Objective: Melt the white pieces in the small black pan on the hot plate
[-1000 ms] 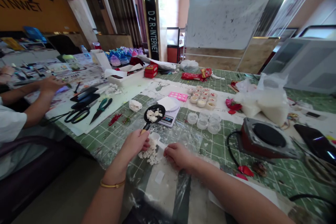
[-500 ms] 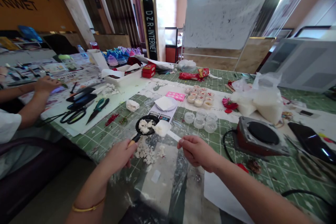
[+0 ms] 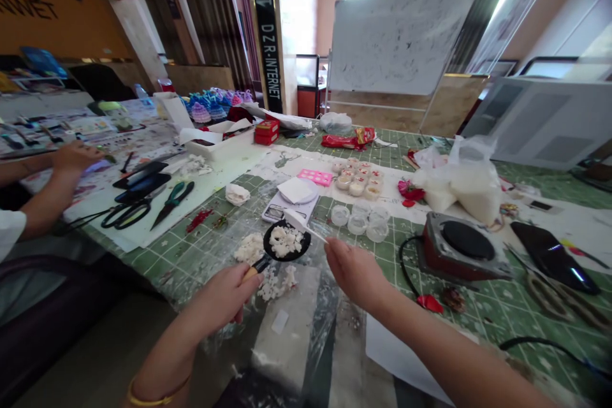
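My left hand [image 3: 224, 296] is closed round the handle of a small black pan [image 3: 287, 247] holding white wax chunks [image 3: 284, 240], held just above the table. My right hand [image 3: 352, 271] is closed on a white plastic scoop [image 3: 302, 226] whose end rests over the pan's far rim. Loose white wax pieces [image 3: 272, 284] lie on the plastic-covered table beneath the pan, with another small heap [image 3: 249, 248] to its left.
A digital scale [image 3: 289, 201] with a white sheet sits behind the pan. Clear small cups [image 3: 358, 220], a red hot plate [image 3: 461, 248], bagged white wax [image 3: 471, 185], scissors [image 3: 122, 213] and green pliers [image 3: 173, 196] surround it. Another person's arm [image 3: 45, 185] rests at the left.
The pan has moved right and nearer to me, now fuller of wax. The scoop emptied and swung over the pan's far rim; my right hand moved slightly nearer.
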Demonstrator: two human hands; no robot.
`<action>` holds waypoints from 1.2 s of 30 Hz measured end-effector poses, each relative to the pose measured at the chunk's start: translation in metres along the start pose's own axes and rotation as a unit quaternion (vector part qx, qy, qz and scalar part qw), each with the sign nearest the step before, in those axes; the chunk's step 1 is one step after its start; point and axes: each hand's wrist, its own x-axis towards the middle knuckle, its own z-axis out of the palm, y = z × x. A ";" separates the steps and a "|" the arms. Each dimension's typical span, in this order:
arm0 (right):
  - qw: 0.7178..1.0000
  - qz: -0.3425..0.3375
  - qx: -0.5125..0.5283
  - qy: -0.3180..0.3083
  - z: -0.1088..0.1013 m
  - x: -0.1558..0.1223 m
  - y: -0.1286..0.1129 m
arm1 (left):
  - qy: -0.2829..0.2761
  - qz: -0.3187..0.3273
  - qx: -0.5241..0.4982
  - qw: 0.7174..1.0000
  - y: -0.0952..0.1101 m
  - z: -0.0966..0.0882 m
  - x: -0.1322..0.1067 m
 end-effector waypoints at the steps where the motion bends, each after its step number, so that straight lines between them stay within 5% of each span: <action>1: 1.000 0.005 0.012 0.003 -0.001 0.000 0.000 | 0.000 0.002 0.004 1.000 0.000 0.001 0.001; 9: 0.987 0.083 0.129 0.047 -0.012 -0.009 0.012 | 0.026 0.010 0.025 0.999 0.003 -0.006 -0.004; 14: 0.972 0.117 0.178 -0.099 -0.009 -0.018 0.027 | 0.021 -0.035 -0.017 0.999 -0.014 -0.009 -0.009; 17: 0.965 0.135 0.183 -0.130 -0.002 -0.018 0.029 | 0.009 -0.063 -0.070 0.996 -0.022 -0.005 -0.009; 24: 0.964 0.102 0.192 -0.155 0.024 -0.015 0.013 | 0.012 -0.039 -0.284 0.958 0.007 0.013 0.013; 36: 0.953 0.107 0.225 -0.172 0.033 -0.030 -0.008 | 0.016 0.007 -0.247 0.969 0.016 0.039 0.045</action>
